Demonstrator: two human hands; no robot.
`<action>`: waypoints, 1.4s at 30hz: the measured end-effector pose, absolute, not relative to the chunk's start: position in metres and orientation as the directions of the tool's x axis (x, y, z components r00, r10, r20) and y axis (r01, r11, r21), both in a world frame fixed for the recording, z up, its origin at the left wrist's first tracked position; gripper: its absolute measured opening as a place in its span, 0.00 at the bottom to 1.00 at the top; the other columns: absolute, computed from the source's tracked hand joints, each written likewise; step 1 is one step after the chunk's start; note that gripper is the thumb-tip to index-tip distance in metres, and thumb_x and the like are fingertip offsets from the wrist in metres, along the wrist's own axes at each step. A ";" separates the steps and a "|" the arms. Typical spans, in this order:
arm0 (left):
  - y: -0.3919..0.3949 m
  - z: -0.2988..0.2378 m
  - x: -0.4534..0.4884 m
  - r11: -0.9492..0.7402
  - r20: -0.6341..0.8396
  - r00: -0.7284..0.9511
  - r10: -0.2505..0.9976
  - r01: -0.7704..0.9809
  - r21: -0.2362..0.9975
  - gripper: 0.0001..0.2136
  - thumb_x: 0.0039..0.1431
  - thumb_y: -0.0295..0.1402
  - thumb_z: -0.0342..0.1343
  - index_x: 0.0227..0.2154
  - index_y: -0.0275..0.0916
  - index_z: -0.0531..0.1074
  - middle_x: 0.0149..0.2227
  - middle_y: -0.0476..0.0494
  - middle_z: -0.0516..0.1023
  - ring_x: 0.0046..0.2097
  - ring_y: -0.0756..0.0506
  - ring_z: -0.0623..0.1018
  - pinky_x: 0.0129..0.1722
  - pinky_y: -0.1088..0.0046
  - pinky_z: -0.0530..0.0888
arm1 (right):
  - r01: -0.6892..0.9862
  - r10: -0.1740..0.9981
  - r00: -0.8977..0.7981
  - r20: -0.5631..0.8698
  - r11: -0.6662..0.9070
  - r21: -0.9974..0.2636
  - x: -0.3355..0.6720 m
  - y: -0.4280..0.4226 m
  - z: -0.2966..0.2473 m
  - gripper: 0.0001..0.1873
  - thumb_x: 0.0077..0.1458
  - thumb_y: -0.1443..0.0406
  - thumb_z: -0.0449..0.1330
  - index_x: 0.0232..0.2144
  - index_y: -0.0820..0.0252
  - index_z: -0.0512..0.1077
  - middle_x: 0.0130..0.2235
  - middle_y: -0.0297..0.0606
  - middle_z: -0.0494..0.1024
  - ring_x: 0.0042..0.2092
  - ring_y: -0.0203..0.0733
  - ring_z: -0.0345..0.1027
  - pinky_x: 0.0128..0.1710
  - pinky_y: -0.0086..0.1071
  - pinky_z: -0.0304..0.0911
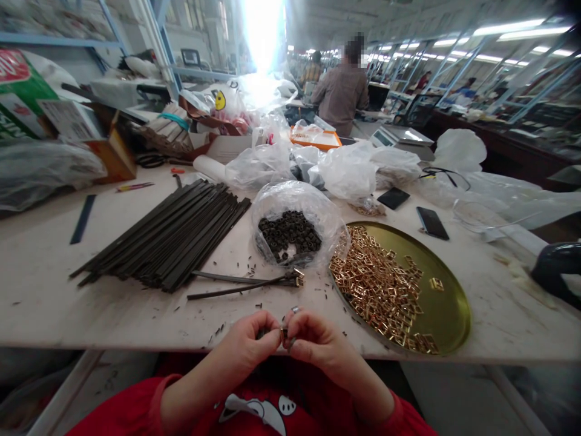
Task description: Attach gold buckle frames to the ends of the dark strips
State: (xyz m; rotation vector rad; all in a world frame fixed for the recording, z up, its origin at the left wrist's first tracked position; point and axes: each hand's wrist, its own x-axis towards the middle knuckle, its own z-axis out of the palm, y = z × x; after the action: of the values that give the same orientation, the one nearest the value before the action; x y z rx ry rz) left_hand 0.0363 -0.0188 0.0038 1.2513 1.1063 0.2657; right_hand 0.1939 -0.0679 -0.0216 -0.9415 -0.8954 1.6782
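Note:
My left hand (254, 340) and my right hand (314, 340) meet at the table's near edge, fingertips pinched. Between them sits a small gold buckle (284, 334) with something dark at it, mostly hidden by the fingers. Just beyond lie two dark straps (236, 292) with gold buckles at their right ends. A clear plastic bag (333, 239) behind them holds many small black loops (290, 233). To the right, a round gold tray (447, 309) carries a heap of gold buckles (379, 284). A pile of long dark strips (167, 236) lies to the left.
Small dark scraps dot the white table (136, 324). Two dark phones (433, 223) lie at the right rear. Plastic bags (347, 169), an orange box (315, 138) and a scale (402, 138) crowd the back. A person (342, 91) faces away beyond the table.

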 end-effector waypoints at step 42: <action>-0.028 -0.023 0.022 0.099 -0.270 0.557 0.785 0.318 0.943 0.13 0.57 0.42 0.44 0.31 0.37 0.64 0.29 0.49 0.67 0.33 0.46 0.67 0.35 0.71 0.64 | 0.540 0.884 0.166 0.437 0.290 -0.790 0.161 -0.089 -0.043 0.13 0.54 0.72 0.54 0.41 0.54 0.68 0.37 0.37 0.71 0.40 0.37 0.67 0.38 0.29 0.65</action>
State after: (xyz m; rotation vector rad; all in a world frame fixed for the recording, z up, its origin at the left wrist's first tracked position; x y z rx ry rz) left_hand 0.0223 -0.0283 -0.0228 1.4873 0.9925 0.4473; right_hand 0.1614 -0.0892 -0.0429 -1.3776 -1.5028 0.4096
